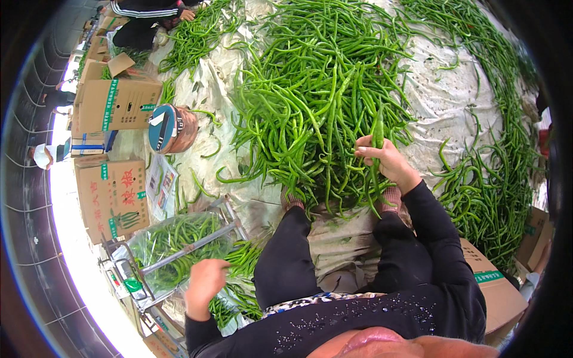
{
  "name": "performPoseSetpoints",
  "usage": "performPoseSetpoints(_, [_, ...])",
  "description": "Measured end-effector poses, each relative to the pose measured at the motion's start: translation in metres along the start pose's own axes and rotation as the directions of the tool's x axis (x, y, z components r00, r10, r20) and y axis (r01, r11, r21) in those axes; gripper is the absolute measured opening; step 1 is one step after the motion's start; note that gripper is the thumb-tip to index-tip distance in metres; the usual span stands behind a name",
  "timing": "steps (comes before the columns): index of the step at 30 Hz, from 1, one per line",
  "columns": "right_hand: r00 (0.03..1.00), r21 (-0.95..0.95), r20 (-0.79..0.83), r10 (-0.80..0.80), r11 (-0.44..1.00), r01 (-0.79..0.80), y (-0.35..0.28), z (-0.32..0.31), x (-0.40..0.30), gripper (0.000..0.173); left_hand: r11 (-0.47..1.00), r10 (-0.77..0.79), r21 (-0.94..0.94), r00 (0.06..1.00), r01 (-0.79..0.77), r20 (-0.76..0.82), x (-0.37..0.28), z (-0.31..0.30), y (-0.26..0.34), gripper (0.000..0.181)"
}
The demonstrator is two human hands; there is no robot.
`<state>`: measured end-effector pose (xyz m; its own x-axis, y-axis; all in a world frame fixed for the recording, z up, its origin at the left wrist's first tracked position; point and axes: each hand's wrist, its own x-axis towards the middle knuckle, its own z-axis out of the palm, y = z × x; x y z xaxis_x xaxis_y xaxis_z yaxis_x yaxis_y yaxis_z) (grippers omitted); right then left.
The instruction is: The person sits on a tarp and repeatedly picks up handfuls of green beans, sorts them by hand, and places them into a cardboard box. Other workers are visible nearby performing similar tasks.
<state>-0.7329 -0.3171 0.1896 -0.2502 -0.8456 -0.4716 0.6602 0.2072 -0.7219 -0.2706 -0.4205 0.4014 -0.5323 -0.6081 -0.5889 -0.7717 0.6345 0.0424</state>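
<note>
My right hand grips a long green chili pepper upright between thumb and fingers, over the front right of a large heap of green chili peppers. The heap spreads before me on a pale cloth sheet and reaches my feet. My left hand is blurred by motion, so whether it holds anything is unclear. It is nearest a clear plastic bag of green peppers, beside a metal tube frame. A small bunch of peppers lies between that bag and my left leg.
Cardboard boxes line the left side, with a round tub with a blue top next to them. Another person's hand is at a pepper pile at the back left. More peppers run along the right, near a cardboard box.
</note>
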Motion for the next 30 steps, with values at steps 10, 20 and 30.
performPoseSetpoints(10, [0.994, -0.048, 0.043, 0.097, 0.994, -0.095, 0.001, -0.006, -0.004, 0.026, 0.943, 0.317, 0.25, 0.832, -0.222, -0.455, 0.19, 0.087, 0.035, 0.018])
performPoseSetpoints(20, [0.998, -0.126, 0.056, -0.013, 0.992, 0.02, 0.014, -0.009, 0.005, 0.034, 0.611, 0.792, 0.455, 0.484, -0.648, -0.372, 0.341, -0.002, 0.186, 0.004])
performPoseSetpoints(30, [0.908, -0.284, -0.092, -0.41, 0.884, 0.37, -0.005, 0.004, 0.011, 0.025, 0.765, 0.169, -0.268, 0.584, -0.586, -0.794, 0.406, 0.006, 0.226, 0.029])
